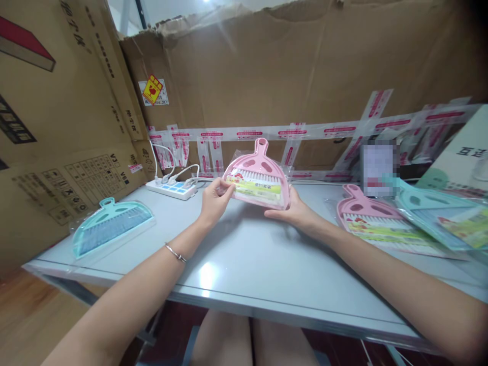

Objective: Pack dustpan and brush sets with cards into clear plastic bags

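A pink mini dustpan-and-brush set (pixel 256 175) in a clear plastic bag is held up above the grey table (pixel 244 264). My left hand (pixel 214 199) pinches its left edge with closed fingers. My right hand (pixel 292 209) grips its lower right corner from below. The set's handle points up and away from me, and a green and yellow label runs across its front.
A teal bagged set (pixel 110 224) lies at the table's left. More bagged pink (pixel 368 213) and teal (pixel 438 213) sets are piled at the right. A white power strip (pixel 171 188) with plugged cables sits at the back. Cardboard walls (pixel 305 66) surround the table.
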`<action>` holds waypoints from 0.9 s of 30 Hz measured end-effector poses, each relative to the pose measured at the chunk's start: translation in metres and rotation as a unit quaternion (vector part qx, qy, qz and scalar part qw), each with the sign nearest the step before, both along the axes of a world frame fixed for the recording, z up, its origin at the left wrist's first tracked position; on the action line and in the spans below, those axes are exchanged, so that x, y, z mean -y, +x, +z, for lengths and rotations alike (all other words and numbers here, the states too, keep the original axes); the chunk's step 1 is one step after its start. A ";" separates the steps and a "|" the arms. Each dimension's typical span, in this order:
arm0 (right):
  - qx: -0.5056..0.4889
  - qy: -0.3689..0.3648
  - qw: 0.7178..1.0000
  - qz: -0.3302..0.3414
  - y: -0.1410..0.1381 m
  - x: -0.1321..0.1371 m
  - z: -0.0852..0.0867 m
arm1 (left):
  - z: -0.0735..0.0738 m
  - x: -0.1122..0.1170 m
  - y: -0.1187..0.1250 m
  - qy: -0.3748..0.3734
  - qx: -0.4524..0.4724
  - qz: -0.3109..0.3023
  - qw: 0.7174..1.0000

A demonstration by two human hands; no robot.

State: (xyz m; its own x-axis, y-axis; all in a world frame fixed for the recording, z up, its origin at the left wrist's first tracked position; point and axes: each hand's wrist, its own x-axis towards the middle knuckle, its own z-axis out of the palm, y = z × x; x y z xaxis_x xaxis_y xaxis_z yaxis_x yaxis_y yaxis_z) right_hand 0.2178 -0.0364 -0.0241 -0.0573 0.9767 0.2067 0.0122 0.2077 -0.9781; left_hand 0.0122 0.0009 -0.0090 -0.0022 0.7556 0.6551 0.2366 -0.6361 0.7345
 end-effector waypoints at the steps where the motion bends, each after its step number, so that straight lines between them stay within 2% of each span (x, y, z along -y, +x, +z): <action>1: 0.002 0.003 1.000 -0.011 0.000 0.000 0.000 | 0.000 0.000 0.000 -0.008 0.001 -0.012 1.000; 3: -0.024 -0.012 1.000 -0.007 0.001 -0.001 0.000 | 0.001 0.000 -0.001 -0.048 0.019 -0.054 0.997; 6: -0.081 -0.055 0.995 0.013 0.008 -0.005 0.000 | 0.002 -0.001 -0.004 -0.164 0.056 -0.130 0.976; 9: -0.100 -0.093 0.991 0.003 0.014 -0.008 0.001 | 0.001 -0.001 -0.008 -0.263 0.016 -0.174 0.949; 13: -0.094 -0.107 0.990 -0.008 0.016 -0.008 0.003 | -0.001 0.001 -0.007 -0.275 -0.061 -0.213 0.935; 17: -0.074 -0.104 0.992 -0.017 0.014 -0.008 0.003 | -0.002 0.001 -0.004 -0.295 -0.052 -0.196 0.934; 22: -0.020 -0.078 0.996 -0.044 0.011 -0.011 -0.004 | -0.008 -0.007 -0.002 -0.300 0.045 -0.131 0.944; 24: 0.014 -0.058 0.996 -0.073 0.010 -0.012 -0.007 | -0.011 -0.009 -0.002 -0.302 0.072 -0.103 0.945; 27: 0.061 -0.004 0.987 -0.151 0.010 -0.010 -0.008 | -0.015 -0.010 -0.002 -0.299 0.088 -0.078 0.947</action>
State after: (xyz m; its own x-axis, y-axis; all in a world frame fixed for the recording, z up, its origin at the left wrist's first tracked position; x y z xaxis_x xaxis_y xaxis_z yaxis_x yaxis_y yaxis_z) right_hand 0.2275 -0.0264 -0.0321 0.2126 0.9548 0.2079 0.1895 0.1684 -0.9673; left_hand 0.0104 0.0110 -0.0239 0.0705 0.9913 0.1107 0.0149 -0.1120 0.9936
